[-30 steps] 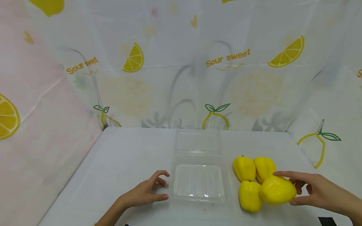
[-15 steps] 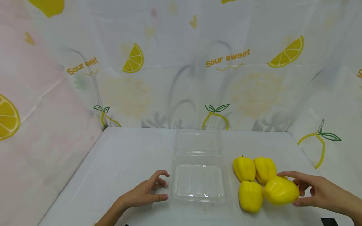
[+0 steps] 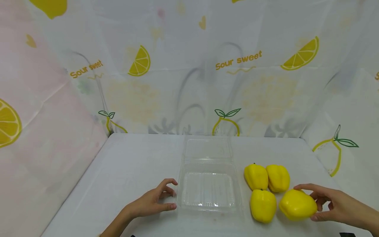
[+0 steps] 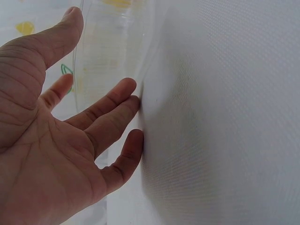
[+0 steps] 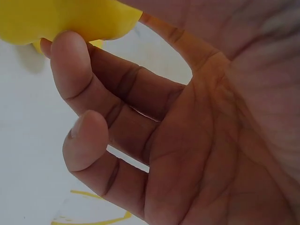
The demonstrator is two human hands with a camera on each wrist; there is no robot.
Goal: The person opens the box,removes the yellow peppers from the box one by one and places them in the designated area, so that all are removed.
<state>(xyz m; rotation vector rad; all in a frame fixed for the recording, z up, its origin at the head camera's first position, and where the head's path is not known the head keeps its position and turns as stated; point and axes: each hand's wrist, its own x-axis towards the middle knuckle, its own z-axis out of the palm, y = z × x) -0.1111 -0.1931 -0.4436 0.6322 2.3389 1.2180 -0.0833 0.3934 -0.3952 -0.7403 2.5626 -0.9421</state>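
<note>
My right hand (image 3: 336,204) pinches a yellow bell pepper (image 3: 297,204) between thumb and fingers, to the right of the other peppers. The right wrist view shows the lower side of this pepper (image 5: 70,18) at the top, above curled fingers. Three more yellow bell peppers stand close together: one at the back left (image 3: 256,176), one at the back right (image 3: 278,178), one in front (image 3: 263,206). Left of them lies a clear plastic clamshell box (image 3: 208,191) with its lid laid back. Beside its left edge rests my left hand (image 3: 152,200), fingers loosely bent, holding nothing.
A white cloth covers the table (image 3: 133,158). Lemon-print curtains (image 3: 177,82) enclose its back and both sides. Small dark objects show at the front edge, one at the lower right (image 3: 347,234).
My right hand has moved the held pepper to the right and slightly nearer, so a gap now separates it from the other peppers. The left hand and the box have stayed put.
</note>
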